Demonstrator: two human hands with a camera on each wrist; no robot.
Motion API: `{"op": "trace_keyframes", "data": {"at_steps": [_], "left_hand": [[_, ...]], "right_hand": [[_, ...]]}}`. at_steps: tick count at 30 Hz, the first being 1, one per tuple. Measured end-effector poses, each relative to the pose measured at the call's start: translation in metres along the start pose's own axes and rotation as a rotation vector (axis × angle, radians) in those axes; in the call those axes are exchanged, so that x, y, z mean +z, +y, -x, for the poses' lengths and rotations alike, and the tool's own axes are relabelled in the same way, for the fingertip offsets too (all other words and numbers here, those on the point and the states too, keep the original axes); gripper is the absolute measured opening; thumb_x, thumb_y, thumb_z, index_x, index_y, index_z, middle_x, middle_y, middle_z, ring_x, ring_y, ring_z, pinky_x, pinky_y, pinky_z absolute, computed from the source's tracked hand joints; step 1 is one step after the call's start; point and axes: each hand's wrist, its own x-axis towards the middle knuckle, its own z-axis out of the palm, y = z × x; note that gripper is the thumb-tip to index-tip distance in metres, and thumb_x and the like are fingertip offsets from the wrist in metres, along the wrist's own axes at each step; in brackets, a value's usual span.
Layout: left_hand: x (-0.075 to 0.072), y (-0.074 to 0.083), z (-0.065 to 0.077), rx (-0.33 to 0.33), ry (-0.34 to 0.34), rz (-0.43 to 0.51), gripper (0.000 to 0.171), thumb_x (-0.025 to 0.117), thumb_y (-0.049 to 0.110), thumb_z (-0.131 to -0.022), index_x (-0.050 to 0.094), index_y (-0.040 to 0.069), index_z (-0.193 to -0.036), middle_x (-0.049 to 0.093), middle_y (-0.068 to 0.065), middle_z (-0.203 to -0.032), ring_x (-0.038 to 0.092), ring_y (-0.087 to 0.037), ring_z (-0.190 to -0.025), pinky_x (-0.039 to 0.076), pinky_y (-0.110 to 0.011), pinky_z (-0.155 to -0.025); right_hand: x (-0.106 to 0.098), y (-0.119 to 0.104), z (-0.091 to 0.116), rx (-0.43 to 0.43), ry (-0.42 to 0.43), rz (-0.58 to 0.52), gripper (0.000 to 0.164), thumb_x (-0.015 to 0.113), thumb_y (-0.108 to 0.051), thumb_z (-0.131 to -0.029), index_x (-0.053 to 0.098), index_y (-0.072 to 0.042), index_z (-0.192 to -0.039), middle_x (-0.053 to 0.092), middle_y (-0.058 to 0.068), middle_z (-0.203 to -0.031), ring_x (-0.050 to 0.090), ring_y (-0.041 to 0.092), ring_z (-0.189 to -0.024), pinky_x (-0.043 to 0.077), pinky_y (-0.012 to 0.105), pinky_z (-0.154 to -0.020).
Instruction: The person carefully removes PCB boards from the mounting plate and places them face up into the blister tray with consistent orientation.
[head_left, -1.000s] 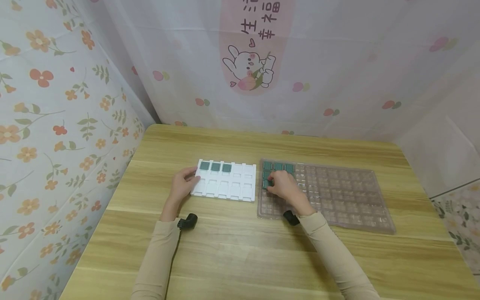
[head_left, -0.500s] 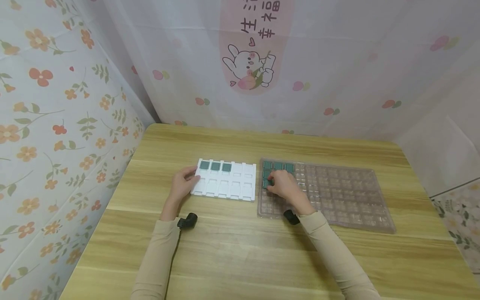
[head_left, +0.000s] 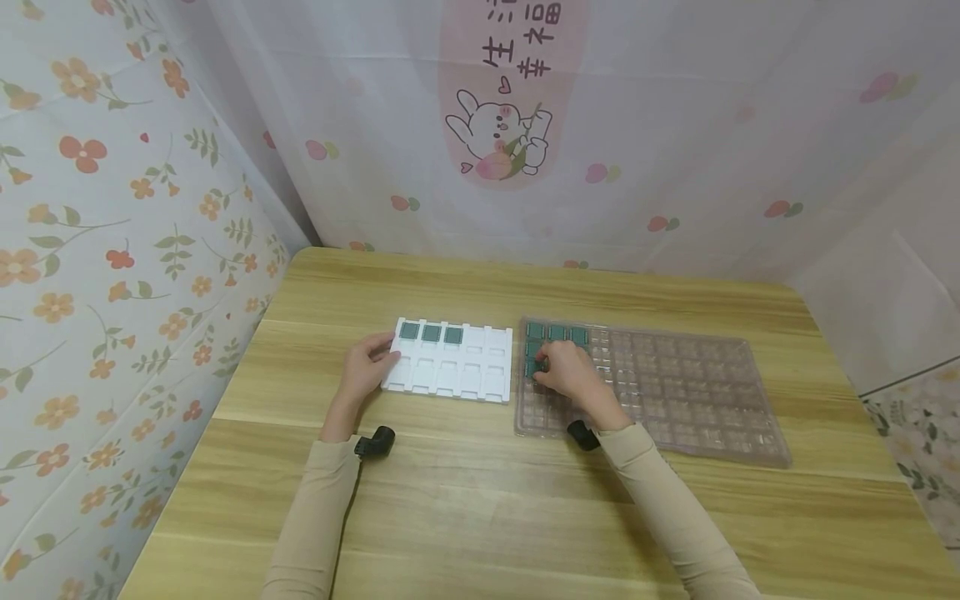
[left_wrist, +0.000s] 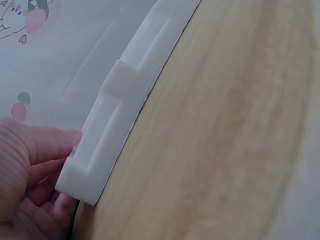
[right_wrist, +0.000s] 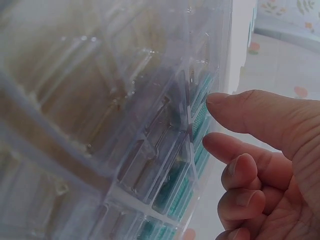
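My left hand (head_left: pixel 366 367) holds the left end of a white compartment tray (head_left: pixel 512 367); in the left wrist view the thumb (left_wrist: pixel 62 142) lies on the rim at its corner. Three green square circuit boards, one of them a circuit board (head_left: pixel 431 333), sit in the tray's back row. My right hand (head_left: pixel 568 371) reaches over the left part of a clear plastic tray (head_left: pixel 697 396). Its thumb and index finger pinch a green circuit board (head_left: pixel 531 367) at the tray's left column. In the right wrist view the two fingertips meet that board's edges (right_wrist: pixel 199 120), other fingers curled.
Several more green boards (head_left: pixel 557 332) sit in the clear tray's back left pockets. A narrow gap of wooden table (head_left: pixel 457 483) separates the two trays. Black wrist cameras (head_left: pixel 377 442) are on both wrists. A printed curtain (head_left: pixel 637 108) hangs behind the table.
Both hands stay almost where they were. The board at the right fingertips looks slightly shifted in its angle, showing a darker surface than a second ago.
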Motion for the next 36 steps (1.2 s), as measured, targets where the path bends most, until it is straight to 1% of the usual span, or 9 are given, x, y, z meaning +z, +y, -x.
{"op": "trace_keyframes", "data": {"at_steps": [11,18,22,25,26,28,31,36], "left_hand": [[0.0008,0.0002,-0.0004,0.004,0.007,0.006,0.04,0.062,0.001,-0.087,0.054,-0.009,-0.125,0.051,-0.026,-0.129,0.051,-0.035,-0.117,0.046,-0.039,-0.098],[0.0005,0.0005,0.0003,0.0,0.003,-0.003,0.041,0.062,0.001,-0.087,0.053,-0.009,-0.126,0.051,-0.025,-0.129,0.051,-0.035,-0.118,0.045,-0.04,-0.098],[0.0007,0.0,0.0001,0.001,0.004,0.001,0.041,0.062,0.0,-0.087,0.053,-0.008,-0.126,0.051,-0.025,-0.13,0.051,-0.035,-0.118,0.046,-0.04,-0.098],[0.0007,-0.0005,0.0,0.005,0.007,0.002,0.041,0.063,0.0,-0.087,0.054,-0.008,-0.125,0.051,-0.025,-0.13,0.051,-0.035,-0.118,0.045,-0.04,-0.098],[0.0007,-0.0006,-0.0001,0.005,0.007,0.001,0.04,0.063,0.0,-0.087,0.054,-0.008,-0.125,0.051,-0.025,-0.13,0.051,-0.035,-0.118,0.045,-0.04,-0.098],[0.0008,-0.0005,0.0,0.006,0.009,-0.002,0.04,0.063,0.0,-0.087,0.054,-0.008,-0.125,0.051,-0.025,-0.13,0.051,-0.035,-0.118,0.045,-0.04,-0.098],[0.0007,-0.0007,-0.0001,0.004,0.01,-0.007,0.04,0.063,0.001,-0.087,0.054,-0.008,-0.125,0.051,-0.025,-0.13,0.051,-0.034,-0.118,0.045,-0.04,-0.098],[0.0007,-0.0007,-0.0006,0.006,0.012,-0.007,0.04,0.063,0.001,-0.087,0.054,-0.008,-0.125,0.051,-0.024,-0.13,0.051,-0.034,-0.118,0.045,-0.04,-0.099]], "right_hand": [[0.0021,0.002,-0.001,-0.001,0.01,0.012,0.024,0.072,-0.013,-0.081,0.068,0.002,-0.1,0.053,0.001,-0.06,0.044,0.01,-0.049,0.04,0.021,-0.044],[0.0003,0.0008,-0.0012,-0.01,0.017,0.011,0.023,0.071,-0.012,-0.081,0.068,0.002,-0.099,0.054,0.001,-0.063,0.046,0.011,-0.051,0.042,0.022,-0.046],[-0.0004,-0.0006,-0.0016,-0.014,0.015,-0.004,0.023,0.072,-0.012,-0.081,0.068,0.002,-0.099,0.057,0.003,-0.067,0.047,0.012,-0.053,0.045,0.023,-0.049],[-0.0002,-0.0018,-0.0028,-0.022,0.022,-0.014,0.022,0.073,-0.012,-0.081,0.068,0.002,-0.097,0.062,0.006,-0.075,0.049,0.012,-0.056,0.048,0.024,-0.052],[0.0,-0.002,-0.0035,-0.024,0.023,-0.017,0.022,0.073,-0.012,-0.081,0.069,0.002,-0.097,0.063,0.007,-0.075,0.049,0.012,-0.056,0.048,0.025,-0.052],[0.0003,-0.0022,-0.005,-0.035,0.031,-0.014,0.022,0.072,-0.012,-0.081,0.069,0.002,-0.097,0.062,0.007,-0.075,0.047,0.012,-0.055,0.048,0.025,-0.052],[0.0012,-0.003,-0.0073,-0.047,0.042,-0.003,0.022,0.073,-0.013,-0.08,0.069,0.003,-0.096,0.06,0.006,-0.07,0.044,0.012,-0.052,0.047,0.025,-0.051],[0.0021,-0.006,-0.0097,-0.05,0.056,0.0,0.023,0.074,-0.013,-0.079,0.069,0.003,-0.096,0.058,0.004,-0.066,0.043,0.01,-0.052,0.044,0.023,-0.049]]}}
